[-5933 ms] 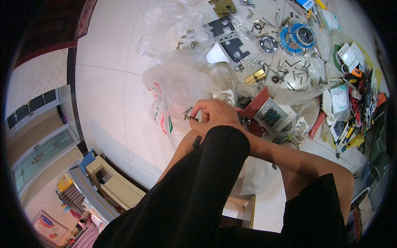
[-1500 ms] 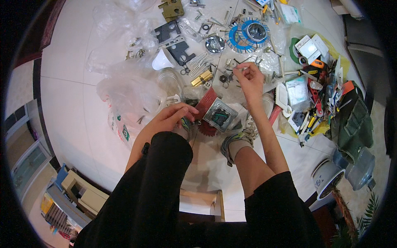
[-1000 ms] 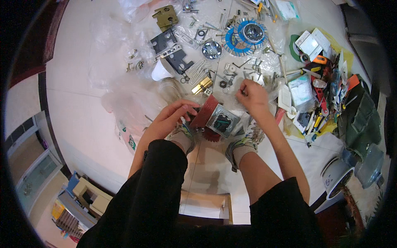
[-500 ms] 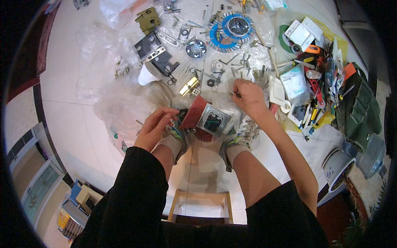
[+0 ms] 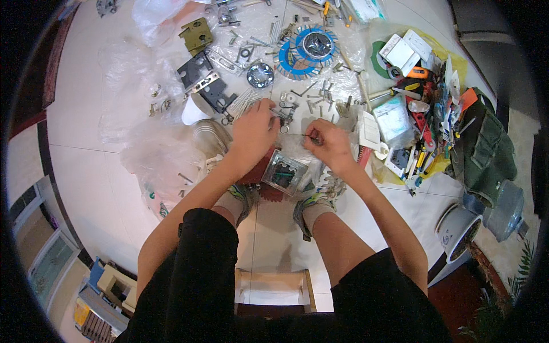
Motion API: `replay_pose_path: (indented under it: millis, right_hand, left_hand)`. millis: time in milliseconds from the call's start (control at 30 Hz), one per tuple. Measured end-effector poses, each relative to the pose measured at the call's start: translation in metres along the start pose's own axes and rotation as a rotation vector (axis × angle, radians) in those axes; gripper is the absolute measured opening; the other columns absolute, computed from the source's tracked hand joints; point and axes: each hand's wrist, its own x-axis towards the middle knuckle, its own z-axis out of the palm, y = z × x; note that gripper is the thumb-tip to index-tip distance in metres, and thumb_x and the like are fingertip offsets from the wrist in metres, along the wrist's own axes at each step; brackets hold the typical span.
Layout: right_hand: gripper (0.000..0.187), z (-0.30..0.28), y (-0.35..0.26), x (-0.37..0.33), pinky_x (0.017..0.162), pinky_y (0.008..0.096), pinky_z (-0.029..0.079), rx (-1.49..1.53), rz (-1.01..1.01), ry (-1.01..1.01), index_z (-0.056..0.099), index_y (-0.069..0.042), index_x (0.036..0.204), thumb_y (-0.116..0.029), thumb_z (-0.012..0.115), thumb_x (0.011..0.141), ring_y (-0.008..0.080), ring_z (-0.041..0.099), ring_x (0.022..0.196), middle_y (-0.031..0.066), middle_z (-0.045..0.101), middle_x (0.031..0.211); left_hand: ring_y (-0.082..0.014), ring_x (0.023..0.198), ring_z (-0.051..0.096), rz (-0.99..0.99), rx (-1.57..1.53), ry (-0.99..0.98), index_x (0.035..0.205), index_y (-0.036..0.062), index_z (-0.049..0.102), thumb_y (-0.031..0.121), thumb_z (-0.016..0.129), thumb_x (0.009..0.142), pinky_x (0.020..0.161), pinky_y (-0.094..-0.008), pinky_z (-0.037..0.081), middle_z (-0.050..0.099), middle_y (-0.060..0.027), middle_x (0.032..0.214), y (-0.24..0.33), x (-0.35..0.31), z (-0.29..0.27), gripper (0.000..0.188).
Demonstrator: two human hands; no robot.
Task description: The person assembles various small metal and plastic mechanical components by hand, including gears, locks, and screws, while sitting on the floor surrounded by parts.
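pinching thin metal pin [image 5: 301, 135] in right hand [image 5: 327, 144], fingers closed on it | left hand [image 5: 253, 132] fingers curled down among loose screws [image 5: 286, 110], grip unclear

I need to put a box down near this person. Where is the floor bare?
Bare tile lies left of the plastic bags, and between the right foot and the white pot. Ahead of both hands, screws, brackets and tools crowd the floor.

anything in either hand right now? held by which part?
Right hand pinches a thin metal rod or screw by one end. Left hand rests among loose screws; whether it holds anything cannot be told.
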Motion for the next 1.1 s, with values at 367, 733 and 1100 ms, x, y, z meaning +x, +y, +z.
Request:
replay_pose_path:
  millis: [367,733,1100]
  right_hand:
    - [0.017,-0.006,-0.003,-0.004,0.069,0.0404,0.047,0.084,0.016,0.065,0.056,-0.007,0.086,-0.01,0.065,0.072,0.0309,0.058,0.079,0.0114,0.055,0.081]
    - [0.027,-0.017,0.015,0.004,0.074,0.045,0.045,-0.138,-0.005,0.321,0.051,-0.004,0.097,-0.003,0.062,0.073,0.0378,0.053,0.088,0.0166,0.051,0.089]
    - [0.016,-0.013,0.009,0.022,0.071,0.0412,0.045,-0.171,0.099,0.29,0.055,-0.004,0.085,-0.012,0.066,0.077,0.0329,0.055,0.08,0.0132,0.056,0.086]
  left_hand:
    - [-0.0274,0.084,0.059,0.005,-0.005,0.015,0.099,0.0086,0.054,0.02,0.065,0.079,0.071,-0.0383,0.048,0.059,-0.0084,0.089,0.002,-0.004,0.007,0.025]
    - [-0.0289,0.087,0.057,0.017,-0.049,-0.025,0.102,0.0125,0.056,0.011,0.059,0.08,0.074,-0.0389,0.047,0.055,-0.0072,0.089,0.0,-0.017,0.0,0.023]
    - [-0.0297,0.089,0.056,0.002,0.009,0.0,0.102,0.0143,0.055,0.01,0.057,0.077,0.075,-0.0401,0.047,0.053,-0.0076,0.093,-0.001,-0.019,-0.002,0.026]
